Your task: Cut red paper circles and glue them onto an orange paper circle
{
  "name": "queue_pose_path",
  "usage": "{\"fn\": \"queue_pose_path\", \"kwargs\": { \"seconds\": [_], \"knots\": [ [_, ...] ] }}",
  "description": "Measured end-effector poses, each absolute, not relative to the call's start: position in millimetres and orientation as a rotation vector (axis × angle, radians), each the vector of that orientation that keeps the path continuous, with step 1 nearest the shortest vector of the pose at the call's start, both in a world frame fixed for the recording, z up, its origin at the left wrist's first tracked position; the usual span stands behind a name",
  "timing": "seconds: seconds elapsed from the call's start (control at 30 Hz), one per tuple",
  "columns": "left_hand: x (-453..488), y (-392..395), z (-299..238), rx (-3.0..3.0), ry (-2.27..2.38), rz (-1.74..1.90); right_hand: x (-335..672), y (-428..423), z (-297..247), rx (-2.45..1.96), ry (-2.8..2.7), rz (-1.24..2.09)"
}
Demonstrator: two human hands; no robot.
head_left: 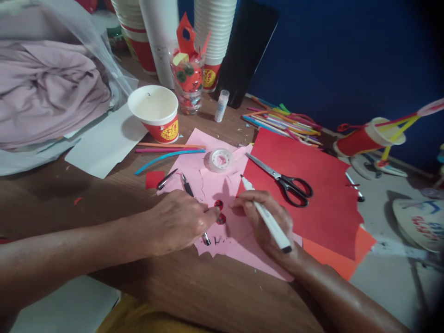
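Two small red paper circles (221, 218) with dark markings lie close together on pink paper (239, 233). My left hand (182, 217) is closed over the paper, its fingertip pressed against the circles; its other fingers are curled. A black pen (187, 186) lies partly under that hand. My right hand (268, 215) has a white marker (272, 226) between its fingers, with the dark tip pointing up and left, away from the circles. The right fingertips are near the circles but apart from them.
Beyond the hands lie a tape roll (221, 160), scissors (284, 180) on red paper (312, 157), and a pen cap (167, 179). A paper cup (156, 113), glue stick (222, 106), pipe cleaners (284, 122) and stacked cups (213, 41) stand or lie farther back.
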State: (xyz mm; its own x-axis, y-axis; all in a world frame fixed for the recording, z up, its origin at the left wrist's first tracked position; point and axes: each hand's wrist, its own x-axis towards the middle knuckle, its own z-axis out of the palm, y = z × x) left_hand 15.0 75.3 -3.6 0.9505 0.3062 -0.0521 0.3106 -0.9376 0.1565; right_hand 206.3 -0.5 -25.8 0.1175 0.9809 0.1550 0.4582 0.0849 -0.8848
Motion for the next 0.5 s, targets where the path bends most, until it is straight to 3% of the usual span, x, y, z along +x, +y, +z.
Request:
{"fn": "queue_pose_path", "kwargs": {
  "seconds": [0.17, 0.5],
  "knots": [
    [15, 76, -5, 3.003, 0.437, -0.056, 212, -4, -29, -1.374, -1.933, 0.456],
    [13, 81, -3, 2.939, 0.479, -0.074, 210, -3, -16, -1.325, -2.205, 0.389]
  ]
}}
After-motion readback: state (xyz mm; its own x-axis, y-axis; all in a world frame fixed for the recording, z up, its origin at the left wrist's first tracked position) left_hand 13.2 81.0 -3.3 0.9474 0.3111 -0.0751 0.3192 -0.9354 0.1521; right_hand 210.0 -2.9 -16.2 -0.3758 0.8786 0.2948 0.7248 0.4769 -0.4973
